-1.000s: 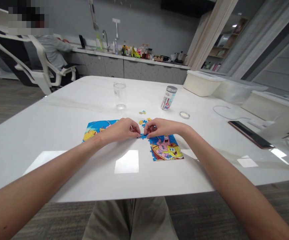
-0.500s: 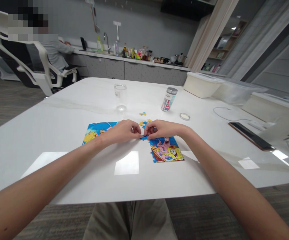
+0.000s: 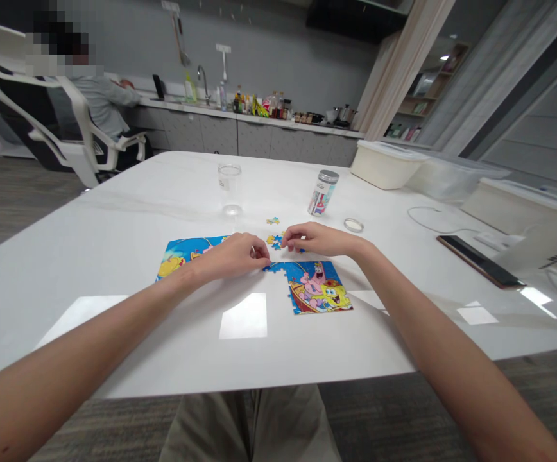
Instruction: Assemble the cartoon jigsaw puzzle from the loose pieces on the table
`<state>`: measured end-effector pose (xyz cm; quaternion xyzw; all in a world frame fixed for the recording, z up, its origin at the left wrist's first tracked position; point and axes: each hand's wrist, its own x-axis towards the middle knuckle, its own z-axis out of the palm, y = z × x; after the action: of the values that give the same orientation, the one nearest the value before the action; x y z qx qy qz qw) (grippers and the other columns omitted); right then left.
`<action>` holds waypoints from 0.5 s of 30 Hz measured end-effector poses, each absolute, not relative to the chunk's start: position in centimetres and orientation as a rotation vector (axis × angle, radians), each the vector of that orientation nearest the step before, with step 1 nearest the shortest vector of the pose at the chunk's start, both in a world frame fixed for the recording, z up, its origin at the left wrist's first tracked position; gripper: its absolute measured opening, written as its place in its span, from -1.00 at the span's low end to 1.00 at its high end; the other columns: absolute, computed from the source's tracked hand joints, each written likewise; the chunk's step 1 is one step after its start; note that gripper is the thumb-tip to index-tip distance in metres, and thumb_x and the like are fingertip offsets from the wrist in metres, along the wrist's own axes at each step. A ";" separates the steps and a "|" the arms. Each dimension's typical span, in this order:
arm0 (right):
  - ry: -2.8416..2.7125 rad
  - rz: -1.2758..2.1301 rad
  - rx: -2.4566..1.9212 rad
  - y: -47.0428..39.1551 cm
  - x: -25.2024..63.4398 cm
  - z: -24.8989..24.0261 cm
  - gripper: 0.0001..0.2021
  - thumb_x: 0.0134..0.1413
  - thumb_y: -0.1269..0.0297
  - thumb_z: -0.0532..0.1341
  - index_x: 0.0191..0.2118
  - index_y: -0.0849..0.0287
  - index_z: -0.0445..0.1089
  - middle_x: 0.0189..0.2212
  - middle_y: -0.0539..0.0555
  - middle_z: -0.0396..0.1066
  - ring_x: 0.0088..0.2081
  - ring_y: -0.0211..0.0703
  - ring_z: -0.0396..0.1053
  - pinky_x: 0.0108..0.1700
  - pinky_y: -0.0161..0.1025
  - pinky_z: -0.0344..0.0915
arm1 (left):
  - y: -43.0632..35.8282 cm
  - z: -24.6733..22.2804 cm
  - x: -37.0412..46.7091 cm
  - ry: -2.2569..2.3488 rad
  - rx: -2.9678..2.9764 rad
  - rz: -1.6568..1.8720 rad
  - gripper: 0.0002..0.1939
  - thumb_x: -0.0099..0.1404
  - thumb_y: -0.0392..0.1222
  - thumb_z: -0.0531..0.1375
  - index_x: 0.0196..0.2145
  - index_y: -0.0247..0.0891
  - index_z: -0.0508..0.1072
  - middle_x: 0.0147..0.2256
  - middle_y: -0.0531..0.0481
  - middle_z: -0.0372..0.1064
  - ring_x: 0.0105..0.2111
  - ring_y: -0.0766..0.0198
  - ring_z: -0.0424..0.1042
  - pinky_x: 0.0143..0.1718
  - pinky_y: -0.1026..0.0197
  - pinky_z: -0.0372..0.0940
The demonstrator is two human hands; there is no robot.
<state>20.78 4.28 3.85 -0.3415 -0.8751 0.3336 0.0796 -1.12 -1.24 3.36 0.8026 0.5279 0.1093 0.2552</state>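
Observation:
My left hand [image 3: 244,252] lies over the right end of a partly joined jigsaw section [image 3: 175,258], with thumb and forefinger closed at a blue puzzle piece [image 3: 275,267]. That blue edge runs into another joined section [image 3: 319,287] showing a pink and a yellow cartoon figure. My right hand [image 3: 314,239] is just above this section, fingers bent and thumb apart, with nothing visible in them. Its fingertips are beside several loose puzzle pieces [image 3: 275,242] in blue and yellow. Farther back lies another loose piece [image 3: 273,221]. My left hand hides part of the puzzle.
Behind the pieces stand a clear jar [image 3: 230,190] and a printed canister [image 3: 323,192], with a round lid [image 3: 354,224] nearby. To the right are a dark phone-like device [image 3: 479,262], a cable and storage boxes [image 3: 387,165]. A person [image 3: 98,96] sits at the far left.
My right hand has come off the blue edge pieces and moved up toward the loose pieces, uncovering the top of the right section. My left hand stays at the same place.

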 end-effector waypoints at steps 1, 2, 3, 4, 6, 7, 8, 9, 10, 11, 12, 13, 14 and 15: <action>-2.615 0.985 -1.030 4.2 20.8 3.9 -0.79 0.17 0.31 0.08 -0.17 0.20 0.42 -0.22 0.10 0.47 -0.27 -0.21 0.37 -0.23 -0.26 0.26 | -1.3 3.4 -1.1 1.423 2.194 0.302 -0.76 0.16 -0.09 0.15 -0.32 -0.23 0.56 -0.43 0.02 0.45 -0.49 0.34 0.30 -0.41 0.27 0.16; -2.614 0.975 -1.037 4.2 20.8 4.0 -0.79 0.16 0.31 0.09 -0.17 0.21 0.42 -0.22 0.10 0.47 -0.28 -0.21 0.37 -0.24 -0.26 0.26 | -1.3 3.4 -1.1 1.407 2.210 0.308 -0.75 0.17 -0.08 0.15 -0.31 -0.23 0.56 -0.42 0.01 0.45 -0.48 0.34 0.31 -0.41 0.28 0.16; -2.619 0.963 -1.041 4.1 20.8 4.1 -0.79 0.16 0.31 0.09 -0.17 0.21 0.43 -0.23 0.10 0.47 -0.28 -0.21 0.37 -0.25 -0.27 0.25 | -1.3 3.4 -1.1 1.389 2.224 0.312 -0.74 0.17 -0.07 0.15 -0.30 -0.23 0.56 -0.41 0.01 0.45 -0.47 0.33 0.32 -0.40 0.28 0.16; -2.631 0.949 -1.038 4.1 20.8 4.2 -0.79 0.15 0.31 0.10 -0.18 0.21 0.43 -0.25 0.10 0.48 -0.28 -0.21 0.37 -0.25 -0.27 0.25 | -1.3 3.3 -1.1 1.370 2.237 0.316 -0.73 0.17 -0.05 0.15 -0.29 -0.22 0.55 -0.40 0.00 0.45 -0.46 0.33 0.32 -0.40 0.28 0.17; -2.673 0.922 -1.019 4.0 20.8 4.4 -0.80 0.12 0.30 0.14 -0.19 0.21 0.44 -0.27 0.09 0.48 -0.27 -0.20 0.37 -0.24 -0.27 0.25 | -1.3 3.1 -1.2 1.337 2.259 0.327 -0.71 0.15 -0.01 0.17 -0.26 -0.21 0.55 -0.38 0.00 0.46 -0.43 0.31 0.35 -0.40 0.28 0.18; -2.698 0.915 -1.006 3.9 20.9 4.4 -0.81 0.10 0.29 0.16 -0.20 0.21 0.45 -0.27 0.09 0.48 -0.27 -0.20 0.37 -0.24 -0.27 0.25 | -1.2 3.0 -1.2 1.324 2.267 0.333 -0.70 0.14 0.01 0.18 -0.26 -0.20 0.54 -0.37 0.00 0.45 -0.42 0.30 0.36 -0.39 0.27 0.19; -2.720 0.916 -0.998 3.9 20.9 4.4 -0.81 0.07 0.28 0.19 -0.21 0.21 0.45 -0.28 0.09 0.48 -0.28 -0.20 0.37 -0.24 -0.27 0.26 | -1.2 2.8 -1.2 1.315 2.274 0.338 -0.69 0.13 0.02 0.19 -0.25 -0.19 0.54 -0.37 0.00 0.45 -0.40 0.29 0.37 -0.38 0.27 0.19; -2.739 0.924 -0.998 3.9 20.9 4.5 -0.81 0.05 0.27 0.21 -0.22 0.21 0.46 -0.28 0.08 0.48 -0.28 -0.20 0.37 -0.25 -0.27 0.26 | -1.1 2.6 -1.3 1.309 2.280 0.341 -0.69 0.13 0.03 0.19 -0.24 -0.18 0.54 -0.36 0.00 0.45 -0.39 0.28 0.37 -0.37 0.26 0.20; -2.755 0.936 -1.002 3.9 21.0 4.5 -0.80 0.04 0.26 0.22 -0.22 0.20 0.46 -0.29 0.08 0.48 -0.29 -0.20 0.38 -0.26 -0.27 0.26 | -1.1 2.5 -1.3 1.304 2.287 0.341 -0.69 0.14 0.03 0.19 -0.24 -0.18 0.54 -0.36 -0.01 0.45 -0.38 0.28 0.38 -0.37 0.26 0.20; -2.771 0.951 -1.009 3.9 21.0 4.5 -0.80 0.02 0.25 0.24 -0.22 0.20 0.46 -0.30 0.07 0.48 -0.30 -0.20 0.38 -0.26 -0.26 0.26 | -1.1 2.3 -1.3 1.303 2.294 0.340 -0.69 0.14 0.02 0.18 -0.24 -0.18 0.53 -0.35 -0.01 0.45 -0.38 0.27 0.38 -0.36 0.26 0.20; -2.783 0.965 -1.016 3.9 21.0 4.5 -0.79 0.00 0.25 0.25 -0.22 0.20 0.46 -0.31 0.07 0.48 -0.30 -0.19 0.38 -0.26 -0.26 0.27 | -1.1 2.3 -1.3 1.301 2.302 0.338 -0.70 0.15 0.01 0.18 -0.24 -0.18 0.53 -0.35 -0.01 0.44 -0.38 0.28 0.38 -0.36 0.26 0.20; -2.795 0.976 -1.020 3.9 21.1 4.5 -0.79 -0.01 0.25 0.26 -0.22 0.19 0.46 -0.32 0.07 0.48 -0.31 -0.19 0.38 -0.25 -0.25 0.27 | -1.0 2.2 -1.3 1.299 2.309 0.341 -0.71 0.15 0.00 0.18 -0.24 -0.18 0.53 -0.35 -0.01 0.44 -0.38 0.28 0.37 -0.36 0.26 0.19; -2.803 0.981 -1.020 3.9 21.1 4.5 -0.79 -0.02 0.26 0.27 -0.22 0.19 0.46 -0.32 0.06 0.47 -0.31 -0.19 0.38 -0.25 -0.25 0.27 | -1.0 2.3 -1.3 1.294 2.315 0.346 -0.71 0.14 0.00 0.19 -0.23 -0.18 0.52 -0.35 -0.01 0.43 -0.38 0.28 0.37 -0.36 0.26 0.19; -2.807 0.982 -1.014 3.9 21.1 4.5 -0.79 -0.02 0.25 0.27 -0.22 0.19 0.46 -0.32 0.06 0.47 -0.31 -0.19 0.38 -0.25 -0.25 0.27 | -1.0 2.5 -1.4 1.284 2.318 0.357 -0.70 0.14 0.01 0.19 -0.22 -0.19 0.51 -0.34 -0.01 0.43 -0.38 0.28 0.37 -0.36 0.26 0.19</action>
<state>21.06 3.89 4.48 -0.3227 -0.8934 0.3127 -0.0001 -1.38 -0.97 2.49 0.8433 0.4673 0.1300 0.2316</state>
